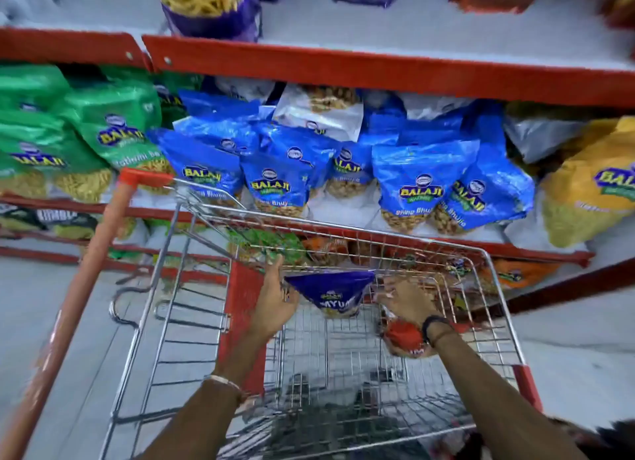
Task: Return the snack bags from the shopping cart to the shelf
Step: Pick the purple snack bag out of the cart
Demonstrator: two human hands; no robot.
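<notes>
Inside the wire shopping cart (494, 274), a dark blue snack bag (331, 293) hangs above the cart floor between my two hands. My left hand (275, 298) grips its left edge, palm against the bag. The fingertips of my right hand (405, 300) meet its right top corner. A red snack bag (402, 339) lies in the cart under my right wrist. Just beyond the cart, the red-edged shelf (378, 74) carries rows of light blue snack bags (419, 191), with green bags (117, 129) to the left and a yellow one (591, 191) to the right.
The cart's red handle (92, 257) slants down to the left. A purple bag of sticks (209, 9) stands on the upper shelf. Orange and green bags (275, 243) fill the low shelf behind the cart's far wall. Grey floor lies on both sides.
</notes>
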